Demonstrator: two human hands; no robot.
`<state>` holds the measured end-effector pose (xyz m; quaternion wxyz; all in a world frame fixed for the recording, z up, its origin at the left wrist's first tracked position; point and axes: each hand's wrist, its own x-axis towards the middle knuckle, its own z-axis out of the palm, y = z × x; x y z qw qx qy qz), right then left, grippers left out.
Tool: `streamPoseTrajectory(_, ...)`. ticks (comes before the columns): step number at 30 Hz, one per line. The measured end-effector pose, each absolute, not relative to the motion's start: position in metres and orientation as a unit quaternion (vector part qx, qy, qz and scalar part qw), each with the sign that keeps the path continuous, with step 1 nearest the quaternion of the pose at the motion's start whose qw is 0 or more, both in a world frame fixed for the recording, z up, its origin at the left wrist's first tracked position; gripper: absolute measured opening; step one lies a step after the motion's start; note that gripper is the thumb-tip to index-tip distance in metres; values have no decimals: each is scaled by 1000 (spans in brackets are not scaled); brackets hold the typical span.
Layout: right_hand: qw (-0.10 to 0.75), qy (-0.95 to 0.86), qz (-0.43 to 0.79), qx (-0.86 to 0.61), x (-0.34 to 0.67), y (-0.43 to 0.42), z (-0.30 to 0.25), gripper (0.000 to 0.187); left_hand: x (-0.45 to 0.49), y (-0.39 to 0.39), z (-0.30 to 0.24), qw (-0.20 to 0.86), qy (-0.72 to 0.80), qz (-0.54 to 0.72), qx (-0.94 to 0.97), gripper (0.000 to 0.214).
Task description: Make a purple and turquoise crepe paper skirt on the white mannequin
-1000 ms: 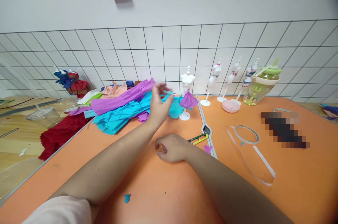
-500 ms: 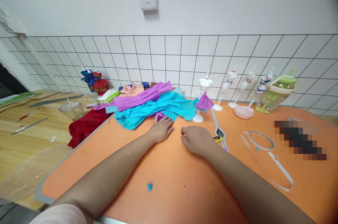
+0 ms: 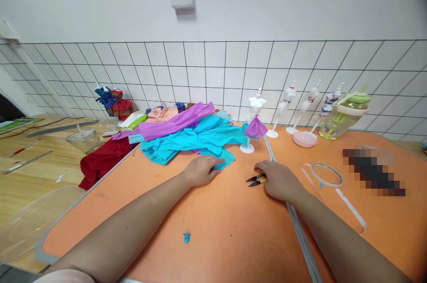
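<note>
My left hand (image 3: 202,170) is at a loose corner of bright blue crepe paper (image 3: 173,145), thumb and fingers closed on its edge. The rest of that sheet lies crumpled behind the hand, with a purple sheet (image 3: 176,123) across it. In my right hand (image 3: 280,180) is a pair of thread snips (image 3: 256,179), black blades pointing left, a bit of yellow showing; the grip is hidden under the fingers. Between and beyond both hands stands a small white dress form (image 3: 257,107) wearing a purple paper skirt (image 3: 255,127).
Three more dress forms (image 3: 289,94), a pink dish (image 3: 304,139) and a green-lidded bottle (image 3: 347,114) stand at the back right. A tape roll (image 3: 326,174) lies nearer. At left are red cloth (image 3: 103,158), a clear jar (image 3: 83,138) and two dressed forms (image 3: 115,101). A blue scrap (image 3: 187,238) lies in front.
My right hand has moved right and picked up the thread snips. My left hand has gone from lying spread to closing on the blue paper, whose corner now reaches farther forward.
</note>
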<state>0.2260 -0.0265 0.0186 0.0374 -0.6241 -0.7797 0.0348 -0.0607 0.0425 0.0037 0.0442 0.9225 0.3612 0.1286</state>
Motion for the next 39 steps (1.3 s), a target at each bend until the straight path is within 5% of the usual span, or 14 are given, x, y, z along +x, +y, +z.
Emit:
streamPoseTrajectory(6,-10,-757,46,-652,244,-27,27,38,-59,33,14,62,294,125,946,23)
streamPoseTrajectory(17,8,-734,53,-677,245,-26,29,28,-57,21,22,325,164,160,917,5)
streamPoseTrajectory(21,118,-819,24,-561,219,-34,26,38,-50,14,21,404,139,148,892,28)
streamPoseTrajectory(24,114,-887,72,-442,200,-39,19,46,-44,9,15,427,141,140,882,38)
streamPoseTrajectory(29,50,-854,62,-514,203,-37,11,55,-46,9,14,364,206,99,903,42)
streamPoseTrajectory(36,41,-847,55,-528,204,-33,-1,63,-37,0,18,125,291,125,940,40)
streamPoseTrajectory(39,46,-846,42,-530,198,-35,-2,62,-31,-2,11,98,362,115,920,60)
